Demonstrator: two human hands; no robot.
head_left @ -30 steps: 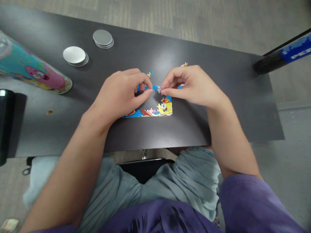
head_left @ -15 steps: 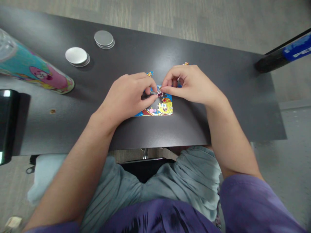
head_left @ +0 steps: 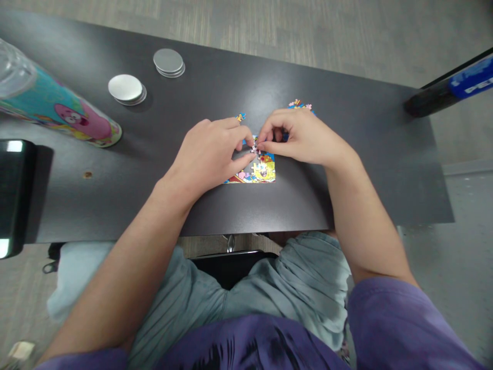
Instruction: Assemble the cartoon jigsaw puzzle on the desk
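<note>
Partly joined on the dark table is a small jigsaw puzzle [head_left: 265, 172] with a yellow cartoon figure at its lower right corner. A small puzzle piece [head_left: 254, 149] is pinched between the thumb and fingers of my left hand [head_left: 213, 149], over the puzzle's gap. My right hand [head_left: 302, 133] touches the same spot from the right, its thumb and fingertips closed on the piece's edge. Loose puzzle pieces [head_left: 300, 104] lie behind my right hand, partly hidden by it. Another loose piece [head_left: 241, 117] sits just beyond my left fingers.
Two stacks of round metal discs, a nearer stack [head_left: 126, 88] and a farther stack [head_left: 168, 61], stand at the left. A tall cartoon-printed container [head_left: 77, 110] and a black object [head_left: 15, 198] are farther left. A dark bottle with a blue label [head_left: 454, 85] stands at the table's right end.
My left hand has shifted slightly right, toward my right fingertips. The right hand stays nearly in place, and more of the loose pieces behind it shows.
</note>
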